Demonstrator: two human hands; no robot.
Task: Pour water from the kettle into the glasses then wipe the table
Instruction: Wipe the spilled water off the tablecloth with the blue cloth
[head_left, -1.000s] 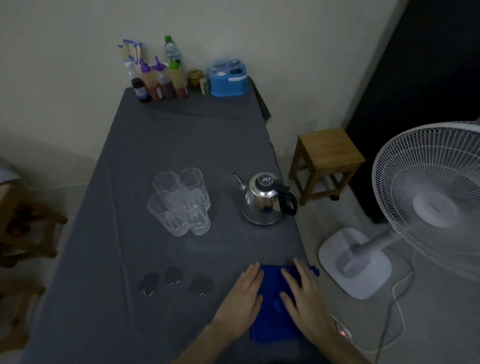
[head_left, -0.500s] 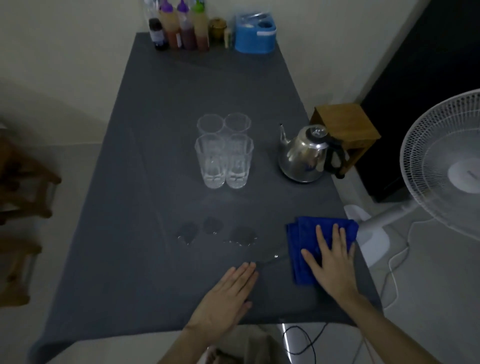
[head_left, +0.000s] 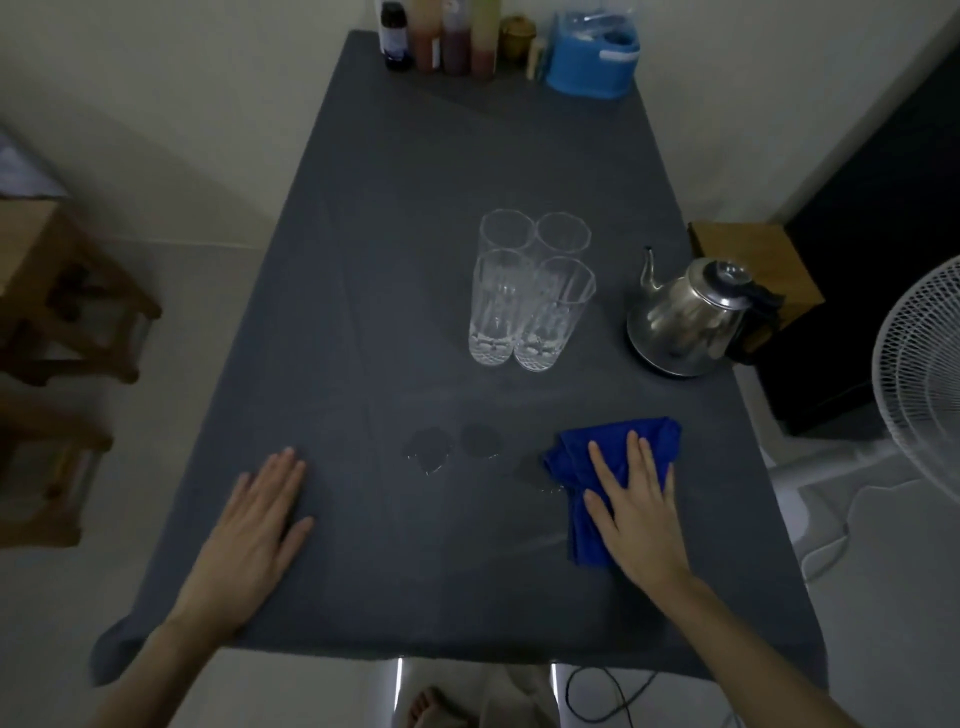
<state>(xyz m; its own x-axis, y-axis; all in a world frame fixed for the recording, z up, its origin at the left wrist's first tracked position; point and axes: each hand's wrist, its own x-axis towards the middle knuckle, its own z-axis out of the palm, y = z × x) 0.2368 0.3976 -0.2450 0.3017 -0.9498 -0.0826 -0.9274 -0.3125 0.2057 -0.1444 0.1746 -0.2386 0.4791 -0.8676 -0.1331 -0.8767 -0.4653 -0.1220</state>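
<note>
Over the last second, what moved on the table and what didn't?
The right hand slid the blue cloth forward and left, up to the nearest wet spot. The left hand came off the cloth and now lies flat on the table, well to the left. Neither hand grips anything. The four glasses, the kettle and the other two wet spots stayed put.

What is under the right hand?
The right hand lies flat on the blue cloth, which lies on the grey table. Any water beneath the cloth is hidden.

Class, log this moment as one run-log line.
stage: wiping | right hand: flat on blue cloth | left hand: flat on table | wet spots: left of cloth
</note>
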